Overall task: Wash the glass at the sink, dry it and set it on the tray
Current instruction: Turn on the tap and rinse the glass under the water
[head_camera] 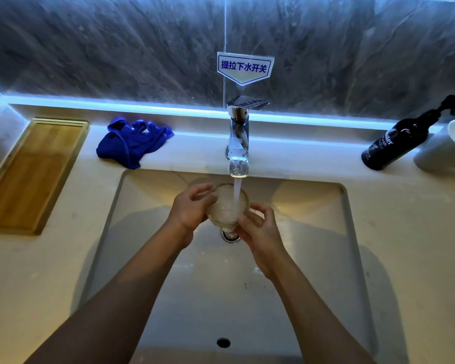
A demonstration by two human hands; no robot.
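Far left of frame, a wooden tray (29, 177) lies flat on the pale counter (405, 232), nothing on it. Just right of it, upper left, a crumpled blue cloth (132, 141) sits on the back ledge, well apart from the hands. Centre – the glass (227, 206) is held over the sink (313, 245) basin, above the drain, directly under the chrome faucet (238, 137), water stream running into its open mouth. Left hand (192, 208) wraps the glass's left side, fingers curled on the rim; right hand (260, 232) cups the lower right side – both closed around the glass. Far right, a dark pump bottle (397, 140) stands near a white object cut off by the frame edge.
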